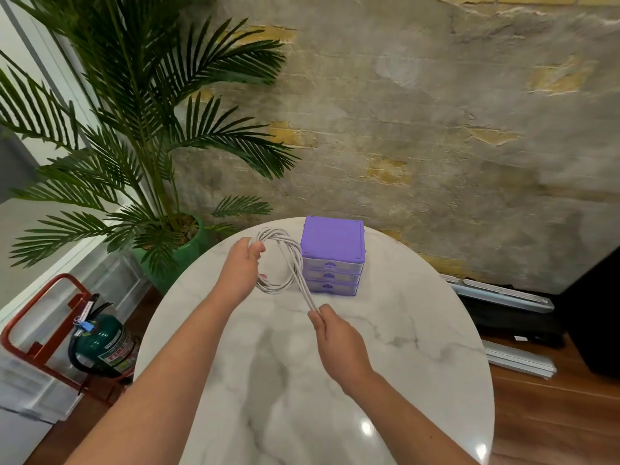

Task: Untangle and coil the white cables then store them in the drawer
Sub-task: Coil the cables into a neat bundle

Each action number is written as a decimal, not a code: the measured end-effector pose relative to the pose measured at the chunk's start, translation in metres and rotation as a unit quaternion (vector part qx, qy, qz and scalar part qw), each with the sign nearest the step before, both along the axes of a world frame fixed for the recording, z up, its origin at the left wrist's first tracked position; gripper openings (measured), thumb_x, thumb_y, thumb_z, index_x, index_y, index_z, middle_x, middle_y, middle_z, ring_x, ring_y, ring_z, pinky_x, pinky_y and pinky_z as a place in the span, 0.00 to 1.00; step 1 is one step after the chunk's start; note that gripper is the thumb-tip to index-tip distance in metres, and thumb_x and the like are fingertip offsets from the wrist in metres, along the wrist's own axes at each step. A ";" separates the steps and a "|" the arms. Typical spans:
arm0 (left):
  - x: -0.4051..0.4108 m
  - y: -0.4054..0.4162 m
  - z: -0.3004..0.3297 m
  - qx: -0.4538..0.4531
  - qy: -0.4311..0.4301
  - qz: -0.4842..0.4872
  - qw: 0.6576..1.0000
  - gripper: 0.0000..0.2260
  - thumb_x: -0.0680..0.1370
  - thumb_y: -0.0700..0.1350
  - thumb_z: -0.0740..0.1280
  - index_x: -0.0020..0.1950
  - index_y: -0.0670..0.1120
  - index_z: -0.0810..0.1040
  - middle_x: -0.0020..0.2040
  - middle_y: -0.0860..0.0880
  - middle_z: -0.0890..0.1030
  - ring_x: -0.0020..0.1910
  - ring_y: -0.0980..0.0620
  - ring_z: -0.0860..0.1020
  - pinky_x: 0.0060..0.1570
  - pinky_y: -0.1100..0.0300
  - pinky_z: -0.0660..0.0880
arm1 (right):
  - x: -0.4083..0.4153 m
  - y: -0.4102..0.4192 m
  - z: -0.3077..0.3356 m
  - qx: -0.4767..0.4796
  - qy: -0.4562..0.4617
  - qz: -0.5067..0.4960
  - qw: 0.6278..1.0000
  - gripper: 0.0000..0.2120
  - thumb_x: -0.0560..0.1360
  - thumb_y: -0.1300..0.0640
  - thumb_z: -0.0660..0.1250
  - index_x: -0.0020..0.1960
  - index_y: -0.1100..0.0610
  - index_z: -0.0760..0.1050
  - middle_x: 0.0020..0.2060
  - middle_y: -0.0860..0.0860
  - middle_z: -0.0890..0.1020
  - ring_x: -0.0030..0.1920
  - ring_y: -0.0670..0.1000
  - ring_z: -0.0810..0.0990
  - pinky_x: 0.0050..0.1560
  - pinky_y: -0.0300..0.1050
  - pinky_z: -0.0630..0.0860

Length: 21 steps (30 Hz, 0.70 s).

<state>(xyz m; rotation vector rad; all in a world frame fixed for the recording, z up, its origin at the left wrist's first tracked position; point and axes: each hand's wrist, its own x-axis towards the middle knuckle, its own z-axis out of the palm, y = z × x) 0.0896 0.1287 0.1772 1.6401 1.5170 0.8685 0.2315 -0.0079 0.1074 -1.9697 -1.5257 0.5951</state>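
Observation:
A bundle of white cables (291, 260) forms a loop above the round marble table (419, 347). My left hand (242, 267) grips the loop's left side, fingers curled round the strands. From the loop, a few strands run down and right to my right hand (330, 333), which pinches their ends between thumb and fingers. Just right of the loop stands a small purple drawer unit (332, 255) with three drawers, all closed. The loop's right side hangs in front of the unit's left edge.
A palm in a green pot (188, 250) stands behind the table's left side. A green fire extinguisher (104, 344) in a red stand sits on the floor at left. Grey rails and a black case lie on the wooden floor at right.

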 end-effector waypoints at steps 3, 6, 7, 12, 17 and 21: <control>0.000 -0.004 -0.003 -0.027 -0.031 -0.015 0.999 0.12 0.84 0.48 0.53 0.55 0.43 0.73 0.46 0.46 0.74 0.47 0.46 0.74 0.46 0.52 0.79 | 0.004 0.007 -0.004 -0.048 0.041 -0.015 0.998 0.16 0.82 0.46 0.55 0.43 0.56 0.69 0.37 0.50 0.80 0.40 0.55 0.77 0.41 0.50 0.74; 0.005 -0.015 -0.001 -0.052 -0.079 -0.058 0.994 0.12 0.84 0.49 0.53 0.54 0.43 0.72 0.43 0.46 0.72 0.41 0.50 0.73 0.33 0.66 0.76 | 0.006 0.022 0.009 -0.041 0.214 -0.047 0.975 0.07 0.77 0.50 0.63 0.52 0.52 0.73 0.40 0.51 0.84 0.43 0.53 0.82 0.49 0.50 0.78; 0.007 -0.017 -0.001 -0.052 -0.079 -0.075 0.993 0.12 0.84 0.49 0.54 0.54 0.43 0.72 0.43 0.46 0.72 0.40 0.51 0.73 0.34 0.65 0.76 | 0.005 0.027 0.016 -0.029 0.280 -0.058 0.958 0.11 0.77 0.51 0.65 0.57 0.52 0.71 0.40 0.52 0.84 0.42 0.53 0.82 0.48 0.48 0.77; 0.014 -0.018 0.001 -0.037 -0.074 -0.094 0.992 0.11 0.84 0.50 0.54 0.52 0.46 0.72 0.42 0.50 0.73 0.42 0.51 0.74 0.49 0.51 0.78 | 0.000 0.042 0.038 -0.011 0.372 -0.112 0.922 0.17 0.79 0.47 0.63 0.58 0.57 0.63 0.33 0.51 0.73 0.31 0.50 0.73 0.35 0.44 0.74; 0.017 -0.019 -0.004 0.052 -0.023 -0.052 0.997 0.08 0.84 0.46 0.54 0.55 0.44 0.70 0.51 0.46 0.72 0.48 0.52 0.72 0.32 0.75 0.71 | -0.002 0.037 0.039 0.046 0.251 -0.114 0.960 0.16 0.80 0.45 0.59 0.48 0.59 0.67 0.33 0.48 0.71 0.34 0.49 0.69 0.35 0.44 0.65; 0.015 -0.016 -0.003 0.035 -0.019 -0.074 0.996 0.08 0.83 0.48 0.57 0.55 0.44 0.71 0.51 0.47 0.72 0.45 0.55 0.73 0.33 0.69 0.74 | 0.009 0.033 0.033 0.031 0.128 -0.086 0.988 0.12 0.82 0.47 0.55 0.52 0.55 0.71 0.32 0.49 0.75 0.36 0.54 0.73 0.37 0.49 0.68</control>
